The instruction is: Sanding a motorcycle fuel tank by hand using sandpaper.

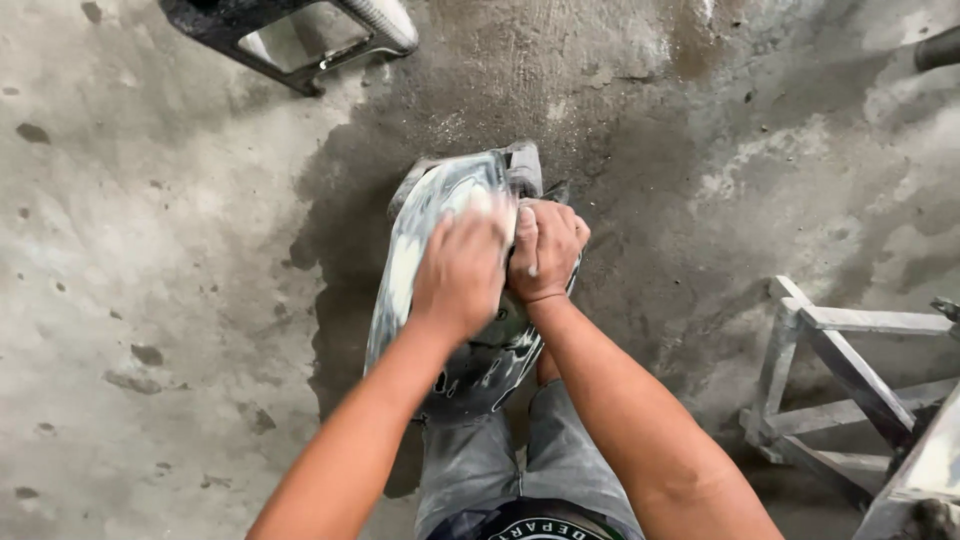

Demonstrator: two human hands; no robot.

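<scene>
A rough concrete floor (150,300) fills the view, pale grey and pitted on the left, darker and damp-looking in a wide patch through the middle.

Nearest the camera are the person's own legs in dusty grey trousers (500,465), seen from above at the bottom edge. Both bare forearms reach forward from there and meet over a curved panel (420,230), a long, shell-like piece with a glossy dark base and whitish, smeared patches over its upper face. The panel stands tilted, its lower end against the knees and its upper end out on the dark part of the floor.

The left hand (462,268) lies flat on the panel's upper face, fingers together and pressed down onto the surface; it is blurred, and whether anything sits under the palm cannot be told. The right hand (545,250) is just beside it, touching it, curled closed over the panel's right edge with the knuckles up.

To the right, well apart from the hands, stands a grey metal frame (830,380) of welded bars, dusted pale. At the far top left a dark stool-like frame (300,35) with a pale seat sits on the floor, cut off by the picture's edge. A dark tube end (938,48) shows at the top right corner.
</scene>
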